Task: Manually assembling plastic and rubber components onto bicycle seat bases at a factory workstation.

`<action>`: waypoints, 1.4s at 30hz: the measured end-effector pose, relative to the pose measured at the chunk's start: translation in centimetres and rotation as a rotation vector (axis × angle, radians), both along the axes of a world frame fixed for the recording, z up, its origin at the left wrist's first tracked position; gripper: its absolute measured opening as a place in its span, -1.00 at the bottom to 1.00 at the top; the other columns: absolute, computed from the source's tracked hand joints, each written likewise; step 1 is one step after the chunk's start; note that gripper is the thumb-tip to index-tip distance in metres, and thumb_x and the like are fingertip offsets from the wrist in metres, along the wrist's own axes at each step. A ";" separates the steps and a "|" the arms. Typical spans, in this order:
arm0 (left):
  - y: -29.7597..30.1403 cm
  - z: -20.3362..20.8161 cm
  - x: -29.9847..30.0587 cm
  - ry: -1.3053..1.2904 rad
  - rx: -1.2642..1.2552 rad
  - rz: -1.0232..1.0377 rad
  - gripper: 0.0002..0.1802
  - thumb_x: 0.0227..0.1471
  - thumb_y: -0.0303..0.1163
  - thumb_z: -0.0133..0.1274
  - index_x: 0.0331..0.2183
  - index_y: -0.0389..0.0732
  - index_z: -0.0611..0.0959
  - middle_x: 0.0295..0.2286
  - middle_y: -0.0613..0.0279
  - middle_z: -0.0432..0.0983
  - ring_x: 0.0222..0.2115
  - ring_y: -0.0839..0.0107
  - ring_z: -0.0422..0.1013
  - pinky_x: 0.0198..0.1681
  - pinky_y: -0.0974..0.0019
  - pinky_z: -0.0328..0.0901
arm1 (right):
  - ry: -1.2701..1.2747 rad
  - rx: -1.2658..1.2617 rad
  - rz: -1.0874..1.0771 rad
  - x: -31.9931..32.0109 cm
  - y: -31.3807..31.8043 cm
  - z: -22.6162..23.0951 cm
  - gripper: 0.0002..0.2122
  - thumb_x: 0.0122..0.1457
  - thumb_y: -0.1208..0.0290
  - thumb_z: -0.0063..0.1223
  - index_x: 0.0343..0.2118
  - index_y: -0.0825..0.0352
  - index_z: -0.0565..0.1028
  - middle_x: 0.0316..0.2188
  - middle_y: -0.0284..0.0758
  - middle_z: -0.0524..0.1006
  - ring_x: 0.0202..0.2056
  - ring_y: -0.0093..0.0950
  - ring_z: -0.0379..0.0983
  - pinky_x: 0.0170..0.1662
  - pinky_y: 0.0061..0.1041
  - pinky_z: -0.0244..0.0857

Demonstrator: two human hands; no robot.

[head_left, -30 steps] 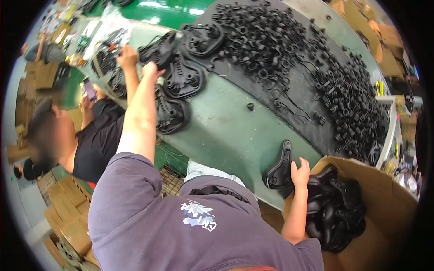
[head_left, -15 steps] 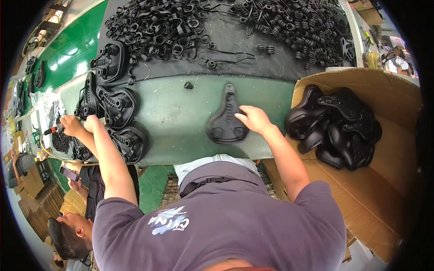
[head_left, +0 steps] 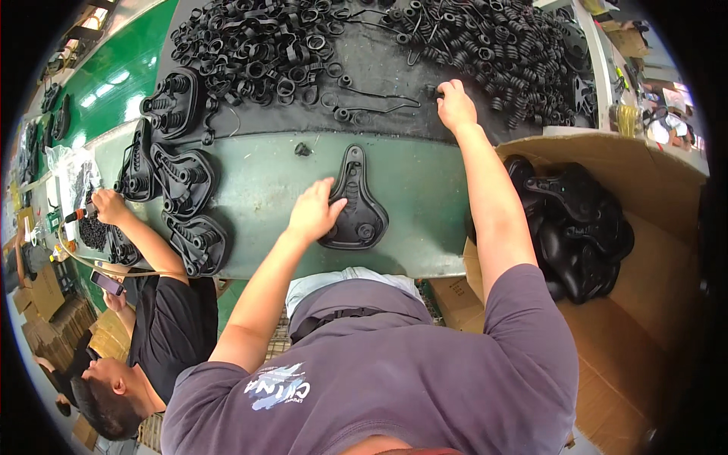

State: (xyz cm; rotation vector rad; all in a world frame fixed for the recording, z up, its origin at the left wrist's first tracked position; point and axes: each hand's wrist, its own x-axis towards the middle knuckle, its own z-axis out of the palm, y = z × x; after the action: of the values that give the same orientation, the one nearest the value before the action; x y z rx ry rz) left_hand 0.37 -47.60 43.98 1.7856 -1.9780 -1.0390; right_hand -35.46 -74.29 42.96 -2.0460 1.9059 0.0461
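Observation:
A black bicycle saddle point(head_left: 353, 199) lies underside up on the green table in front of me, its narrow nose toward the far side. My left hand point(head_left: 312, 211) rests at its left edge, fingers stretched and thumb apart over the saddle. Farther off, my right hand point(head_left: 457, 108) reaches onto the black mat, fingertips together at a small black coil spring point(head_left: 434, 89). The fingers partly hide that spring. To the right of this hand lies the big pile of black coil springs point(head_left: 523, 72).
Black strap-and-ring parts point(head_left: 254, 53) are heaped at the far left, with bent wire pieces point(head_left: 379, 106) between the piles. Several saddles point(head_left: 182, 178) lie to the left. A cardboard box point(head_left: 637, 250) with saddles stands right. A co-worker point(head_left: 163, 326) sits on my left.
My right hand has left the saddle and gone out to the loose springs. My left hand has come from the far left to the saddle. The co-worker's arm now shows.

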 end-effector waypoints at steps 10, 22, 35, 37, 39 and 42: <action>-0.1 -1.5 -1.1 -0.135 -0.013 0.058 -0.47 0.32 -0.13 0.11 0.14 -0.32 0.52 -0.05 -0.09 0.60 -0.02 -0.06 0.51 0.06 -0.03 0.40 | -0.130 0.122 -0.523 -1.3 -8.1 1.9 -0.18 0.11 0.25 0.23 0.44 0.32 0.17 -0.38 -0.15 0.70 -0.45 -0.28 0.66 -0.24 -0.32 0.59; -3.1 4.6 -3.3 0.035 -0.434 0.034 -0.67 0.10 -0.47 0.25 -0.06 -0.24 0.63 -0.10 0.07 0.57 -0.06 0.02 0.49 0.04 0.05 0.39 | -0.296 0.041 -0.419 -2.7 4.8 1.1 -0.35 0.05 0.06 0.36 0.14 0.36 0.46 -0.12 0.02 0.68 -0.04 -0.07 0.63 0.09 -0.20 0.46; 3.5 5.0 -1.3 0.129 -0.340 -0.035 -0.76 0.12 -0.50 0.22 -0.13 -0.23 0.66 -0.13 0.10 0.59 -0.09 0.01 0.52 0.01 0.04 0.42 | -0.226 0.065 -0.483 -1.8 -0.3 -1.1 -0.29 0.08 0.09 0.27 0.28 0.31 0.36 -0.17 -0.05 0.69 -0.24 -0.19 0.67 -0.09 -0.26 0.53; 3.9 5.1 -0.7 0.142 -0.323 -0.001 -0.76 0.12 -0.50 0.22 -0.13 -0.24 0.65 -0.13 0.09 0.58 -0.11 0.00 0.52 0.00 0.04 0.43 | -0.465 0.106 -0.502 -0.7 1.5 -0.4 -0.39 0.11 0.20 0.28 0.22 0.33 0.43 -0.48 -0.20 0.66 -0.68 -0.46 0.52 -0.57 -0.41 0.41; 3.5 5.7 -0.5 0.172 -0.325 0.051 -0.69 0.11 -0.51 0.22 -0.06 -0.24 0.64 -0.13 0.07 0.58 -0.12 0.00 0.54 -0.02 0.04 0.46 | -0.670 0.199 -0.440 2.8 5.1 3.0 -0.47 0.12 0.28 0.32 0.14 0.36 0.50 -0.47 -0.30 0.63 -0.66 -0.54 0.49 -0.63 -0.48 0.33; 1.9 7.3 -1.4 0.263 -0.150 0.147 -0.52 0.10 -0.51 0.23 0.09 -0.23 0.59 -0.10 0.04 0.58 -0.10 0.01 0.55 0.00 0.06 0.47 | -0.811 0.463 -0.185 7.2 11.9 7.6 -0.59 0.21 0.31 0.36 0.11 0.21 0.56 -0.46 -0.38 0.59 -0.63 -0.61 0.46 -0.60 -0.55 0.30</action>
State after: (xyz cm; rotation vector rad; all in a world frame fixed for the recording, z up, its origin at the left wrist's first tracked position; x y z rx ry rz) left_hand -1.07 -45.66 51.27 1.5979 -1.6946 -0.9931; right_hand -28.31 -62.35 50.58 -1.2851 1.3813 -0.3101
